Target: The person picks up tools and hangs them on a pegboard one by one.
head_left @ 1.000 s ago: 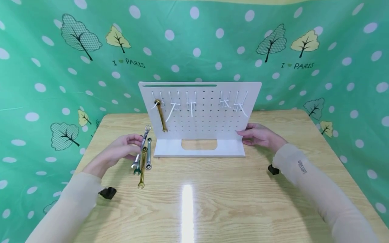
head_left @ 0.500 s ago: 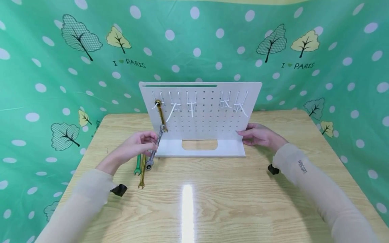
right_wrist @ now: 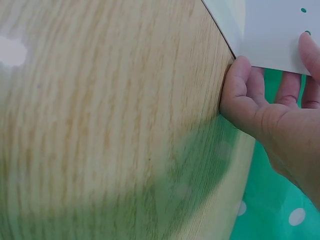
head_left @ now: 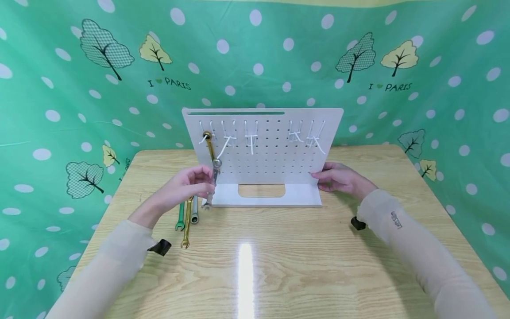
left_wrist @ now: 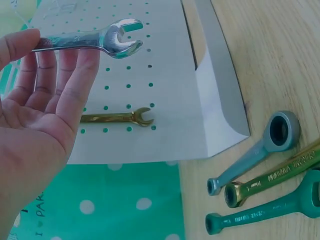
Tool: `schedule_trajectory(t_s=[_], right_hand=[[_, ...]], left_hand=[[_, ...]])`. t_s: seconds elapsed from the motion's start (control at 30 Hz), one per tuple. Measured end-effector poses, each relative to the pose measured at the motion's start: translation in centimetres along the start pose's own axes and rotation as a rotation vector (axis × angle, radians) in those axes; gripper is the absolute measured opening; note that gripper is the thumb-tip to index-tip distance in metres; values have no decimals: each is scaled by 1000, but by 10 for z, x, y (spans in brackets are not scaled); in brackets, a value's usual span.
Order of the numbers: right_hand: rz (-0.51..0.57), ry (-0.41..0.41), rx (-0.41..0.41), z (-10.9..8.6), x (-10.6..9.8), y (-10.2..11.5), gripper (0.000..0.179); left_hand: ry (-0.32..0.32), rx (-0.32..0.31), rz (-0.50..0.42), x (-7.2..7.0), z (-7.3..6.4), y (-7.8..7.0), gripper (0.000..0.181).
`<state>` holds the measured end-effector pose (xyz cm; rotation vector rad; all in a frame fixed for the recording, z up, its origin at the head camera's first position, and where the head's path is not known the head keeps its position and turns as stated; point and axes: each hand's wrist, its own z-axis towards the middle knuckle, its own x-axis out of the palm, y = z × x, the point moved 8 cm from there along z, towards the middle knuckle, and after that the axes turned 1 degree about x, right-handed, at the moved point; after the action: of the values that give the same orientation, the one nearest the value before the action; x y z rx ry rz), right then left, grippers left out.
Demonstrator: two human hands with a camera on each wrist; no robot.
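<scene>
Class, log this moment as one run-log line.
left hand: pinches silver steel wrench | right hand: steadies white pegboard | gold wrench: hung

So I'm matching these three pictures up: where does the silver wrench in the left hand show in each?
Head: silver wrench left of centre, pinched by the left hand before the pegboard.
Left wrist: silver wrench at top left, open end right.
Right wrist: not in view.
Shared landmark: the white pegboard.
</scene>
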<state>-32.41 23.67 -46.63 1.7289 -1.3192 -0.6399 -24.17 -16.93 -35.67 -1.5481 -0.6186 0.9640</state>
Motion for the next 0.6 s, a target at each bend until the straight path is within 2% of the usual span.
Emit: schedule_trajectory(t_s=[0.2,0.43,0.6], right_hand=[[-9,9,0,1,0,1,39],[-14,11,-4,1,0,0,38],[-12,18,-9,0,1,1,34]], left_hand=[[27,84,-40,2,-1,-9,16],[-28,31,-37,0,5,-5,20],[-30,27,-53,2,11,0,19]])
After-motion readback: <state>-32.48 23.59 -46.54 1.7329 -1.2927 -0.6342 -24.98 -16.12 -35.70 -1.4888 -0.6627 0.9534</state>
